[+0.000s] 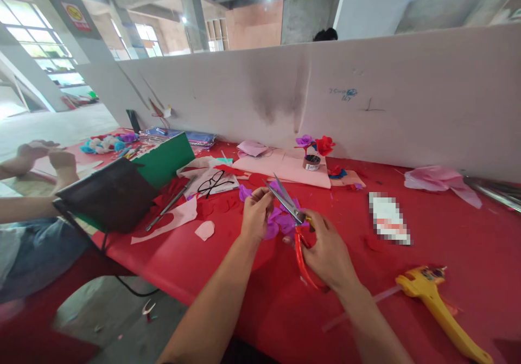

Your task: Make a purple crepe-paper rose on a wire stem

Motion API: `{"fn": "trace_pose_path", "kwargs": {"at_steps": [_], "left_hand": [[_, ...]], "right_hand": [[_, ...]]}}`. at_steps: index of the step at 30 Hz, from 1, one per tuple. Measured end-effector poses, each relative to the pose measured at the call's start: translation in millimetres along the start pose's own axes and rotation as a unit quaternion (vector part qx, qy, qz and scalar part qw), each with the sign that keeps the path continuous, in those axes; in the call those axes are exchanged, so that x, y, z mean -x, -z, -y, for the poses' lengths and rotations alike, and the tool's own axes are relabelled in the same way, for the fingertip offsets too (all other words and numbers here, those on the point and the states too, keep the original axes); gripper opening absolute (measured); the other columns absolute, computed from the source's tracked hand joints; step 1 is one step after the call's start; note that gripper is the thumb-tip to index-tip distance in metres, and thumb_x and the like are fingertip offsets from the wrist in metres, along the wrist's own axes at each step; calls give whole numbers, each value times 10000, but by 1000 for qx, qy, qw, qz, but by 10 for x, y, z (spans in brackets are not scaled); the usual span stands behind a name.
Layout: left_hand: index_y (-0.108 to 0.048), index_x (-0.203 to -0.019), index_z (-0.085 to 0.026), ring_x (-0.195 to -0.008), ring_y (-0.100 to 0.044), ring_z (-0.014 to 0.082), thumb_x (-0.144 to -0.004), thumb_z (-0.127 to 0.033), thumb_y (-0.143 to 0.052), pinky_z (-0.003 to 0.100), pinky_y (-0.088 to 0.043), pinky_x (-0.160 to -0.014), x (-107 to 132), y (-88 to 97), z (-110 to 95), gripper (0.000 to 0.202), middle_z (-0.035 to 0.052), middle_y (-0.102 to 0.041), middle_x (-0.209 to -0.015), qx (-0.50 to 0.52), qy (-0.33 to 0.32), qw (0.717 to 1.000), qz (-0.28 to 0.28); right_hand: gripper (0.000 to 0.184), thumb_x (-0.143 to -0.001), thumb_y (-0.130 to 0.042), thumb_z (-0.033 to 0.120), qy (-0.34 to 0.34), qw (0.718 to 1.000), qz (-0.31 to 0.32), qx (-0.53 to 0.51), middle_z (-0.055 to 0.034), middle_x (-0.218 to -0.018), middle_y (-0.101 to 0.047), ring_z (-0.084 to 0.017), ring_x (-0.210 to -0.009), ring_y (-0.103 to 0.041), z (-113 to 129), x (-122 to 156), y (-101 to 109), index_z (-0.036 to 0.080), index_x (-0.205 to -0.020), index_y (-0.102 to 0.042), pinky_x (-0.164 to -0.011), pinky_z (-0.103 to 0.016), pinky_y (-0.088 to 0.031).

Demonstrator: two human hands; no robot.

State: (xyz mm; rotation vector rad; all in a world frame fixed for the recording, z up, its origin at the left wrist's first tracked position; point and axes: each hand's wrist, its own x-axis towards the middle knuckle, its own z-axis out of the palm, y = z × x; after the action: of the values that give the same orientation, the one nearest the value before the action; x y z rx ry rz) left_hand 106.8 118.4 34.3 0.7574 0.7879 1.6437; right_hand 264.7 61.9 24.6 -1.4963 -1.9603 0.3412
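My right hand [328, 250] grips a pair of scissors [287, 204] by its red handles. The blades are parted and point up and to the left. Beside the blade tips, my left hand [257, 212] is closed in a pinch; what lies between its fingertips is too small to make out. Purple paper petals [280, 222] lie on the red table [228, 277] under and between both hands. To the left are a pale pink petal-shaped piece [204, 230] and a curved pink paper scrap [179, 220].
A yellow glue gun [439, 307] lies at the right front. Paper flowers [324, 146] stand by a tape roll [311, 162] before the white partition [228, 93]. Eyeglasses [215, 184] and a green board [169, 160] are on the left, near another person's hands [61, 160].
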Motion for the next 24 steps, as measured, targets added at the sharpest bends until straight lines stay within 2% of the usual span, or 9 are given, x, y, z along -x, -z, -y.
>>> {"fn": "trace_pose_path", "kwargs": {"at_steps": [13, 24], "left_hand": [[-579, -649, -142, -339, -272, 7, -576, -205, -728, 194, -153, -387, -5, -22, -9, 178, -95, -431, -434, 16, 19, 999, -29], [-581, -635, -148, -335, -265, 5, -564, -233, -765, 195, -164, -386, -26, 1, 10, 215, -87, -449, -441, 21, 22, 999, -33]], "right_hand": [[435, -785, -610, 384, -7, 1000, -2, -30, -91, -1064, -646, -279, -942, -644, -3, 0, -9, 244, -1188, -526, -782, -385, -513], [403, -795, -594, 374, -13, 1000, 7, -7, -71, -1036, -676, -259, -889, -668, -8, -8, 19, 252, -1176, -547, -707, -327, -492]]}}
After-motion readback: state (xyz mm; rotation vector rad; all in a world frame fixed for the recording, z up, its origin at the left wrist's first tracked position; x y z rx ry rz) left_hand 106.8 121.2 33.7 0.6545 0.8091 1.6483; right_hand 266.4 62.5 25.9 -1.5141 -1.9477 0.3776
